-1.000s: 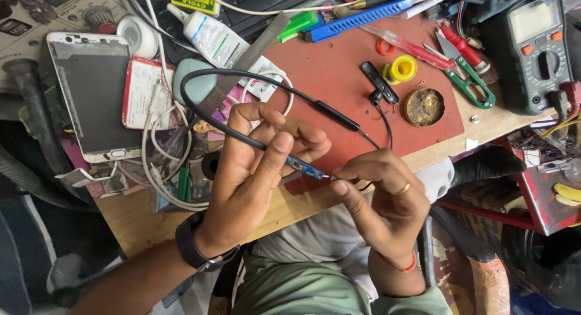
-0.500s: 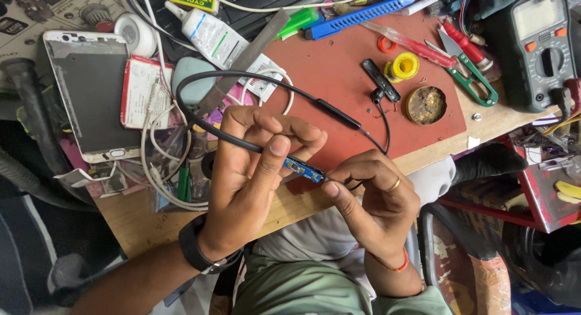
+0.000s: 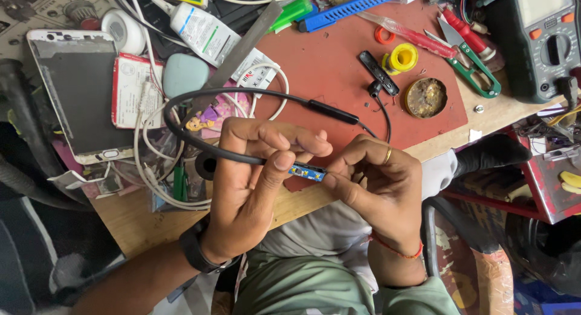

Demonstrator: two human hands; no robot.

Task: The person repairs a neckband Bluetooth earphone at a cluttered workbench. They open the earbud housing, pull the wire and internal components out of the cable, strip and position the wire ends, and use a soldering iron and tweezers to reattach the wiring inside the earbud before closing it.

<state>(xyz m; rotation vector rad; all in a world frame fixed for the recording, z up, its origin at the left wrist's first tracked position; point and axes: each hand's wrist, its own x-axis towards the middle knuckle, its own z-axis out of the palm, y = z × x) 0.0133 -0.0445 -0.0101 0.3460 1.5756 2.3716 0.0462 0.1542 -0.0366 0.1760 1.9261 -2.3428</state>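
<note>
Head view: both hands pinch a small blue circuit board at the end of a black neckband cable.

Left hand [image 3: 254,182] grips the cable [image 3: 200,142] and board [image 3: 307,171]; right hand [image 3: 378,182] closes on the board's other end. Its black cover [image 3: 378,73] lies off, beyond the right hand, so reassembly looks undone. Above the left hand: a white glue bottle [image 3: 203,29] with green label, a red-and-white card [image 3: 136,91], a yellow tape roll [image 3: 403,56].
</note>
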